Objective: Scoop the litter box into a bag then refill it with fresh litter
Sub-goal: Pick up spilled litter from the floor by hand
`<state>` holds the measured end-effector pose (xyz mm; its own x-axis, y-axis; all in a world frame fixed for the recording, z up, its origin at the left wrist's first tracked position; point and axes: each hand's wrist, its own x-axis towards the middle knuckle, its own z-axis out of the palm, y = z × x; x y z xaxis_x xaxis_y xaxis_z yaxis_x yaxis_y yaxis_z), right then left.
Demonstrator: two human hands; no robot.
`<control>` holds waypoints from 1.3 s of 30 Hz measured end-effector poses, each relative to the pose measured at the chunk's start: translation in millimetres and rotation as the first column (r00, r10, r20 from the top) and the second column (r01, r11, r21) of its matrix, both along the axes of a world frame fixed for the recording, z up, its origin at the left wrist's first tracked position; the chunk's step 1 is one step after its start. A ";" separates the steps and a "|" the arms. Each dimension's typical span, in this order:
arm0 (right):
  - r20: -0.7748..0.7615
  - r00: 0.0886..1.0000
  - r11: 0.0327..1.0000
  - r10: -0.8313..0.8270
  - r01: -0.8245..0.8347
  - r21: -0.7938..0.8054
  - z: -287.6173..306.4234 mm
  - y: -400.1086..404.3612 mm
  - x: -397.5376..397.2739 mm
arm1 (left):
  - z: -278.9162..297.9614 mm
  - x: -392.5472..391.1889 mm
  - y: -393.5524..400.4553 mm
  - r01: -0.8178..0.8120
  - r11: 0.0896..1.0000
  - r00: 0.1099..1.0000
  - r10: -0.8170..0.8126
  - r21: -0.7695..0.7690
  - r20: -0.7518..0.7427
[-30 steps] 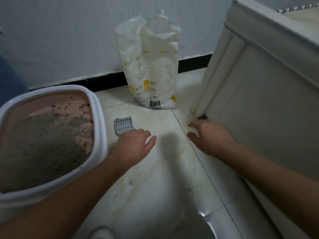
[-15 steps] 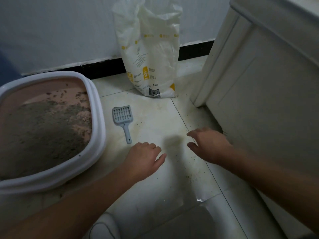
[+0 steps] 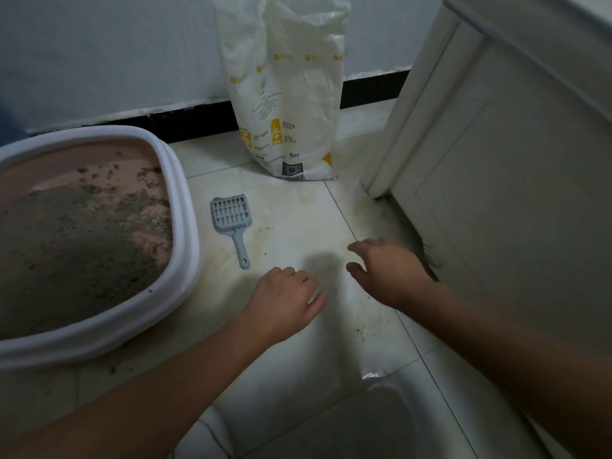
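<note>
- The litter box (image 3: 185, 226) sits on the floor at your left, its far edge near the baseboard, with grey litter heaped toward its near side.
- The scoop (image 3: 233, 223) lies on the floor just beside the box, handle toward you; the litter bag (image 3: 291, 104) stands against the wall.
- Your left hand (image 3: 284, 299) and right hand (image 3: 387, 273) hover empty, each grip loosely spread.
- Scooping looks not yet begun; next, take the scoop handle.
- I see no waste bag; the box's left side is cut off.
</note>
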<state>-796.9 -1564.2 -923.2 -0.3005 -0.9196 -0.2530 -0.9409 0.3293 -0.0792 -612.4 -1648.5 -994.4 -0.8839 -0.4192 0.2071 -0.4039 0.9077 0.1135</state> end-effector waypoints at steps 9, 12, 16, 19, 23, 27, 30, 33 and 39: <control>0.028 0.997 0.995 -0.067 0.065 0.078 -20.5 33.9 -1.0 | -20.8 2.4 3.5 -0.011 0.999 1.000 0.010 0.049 0.004; 0.033 0.996 0.996 -0.083 0.082 0.044 -14.4 26.8 -2.9 | -8.2 -1.9 -10.8 -0.064 0.997 0.998 0.065 0.040 -0.008; 0.042 0.998 0.998 -0.047 0.046 0.040 -0.4 6.5 3.6 | 14.3 4.2 -17.2 -0.139 0.990 0.990 0.139 0.035 -0.022; 0.044 0.998 0.997 0.047 -0.050 0.063 13.6 -7.7 8.3 | 27.5 16.0 -17.2 -0.186 0.980 0.983 0.184 0.078 0.027; 0.085 0.995 0.999 0.044 -0.042 -0.019 19.4 -2.4 7.7 | 37.2 35.0 -13.5 -0.147 0.987 0.988 0.144 0.064 0.048; 0.105 0.994 0.995 -0.021 0.030 -0.090 -8.2 18.8 10.8 | 12.9 28.7 -0.1 -0.155 0.988 0.985 0.155 -0.002 0.074; 0.101 0.994 0.990 -0.040 0.053 -0.128 -32.1 35.0 14.4 | -10.8 20.4 11.8 -0.133 0.989 0.989 0.136 -0.057 0.051; 0.107 0.993 0.991 -0.060 0.071 -0.109 -39.1 54.0 19.5 | -13.2 21.8 21.4 -0.081 0.994 0.996 0.082 -0.076 0.019; 0.132 0.979 0.979 -0.157 0.172 -0.110 -36.2 85.0 27.0 | -10.1 25.3 42.3 -0.113 0.992 0.991 0.109 0.051 0.082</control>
<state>-769.9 -1479.1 -959.4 -0.4238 -0.8861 -0.1877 -0.8554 0.4596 -0.2386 -587.0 -1606.1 -1004.5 -0.8438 -0.5247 0.1127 -0.5116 0.8499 0.1258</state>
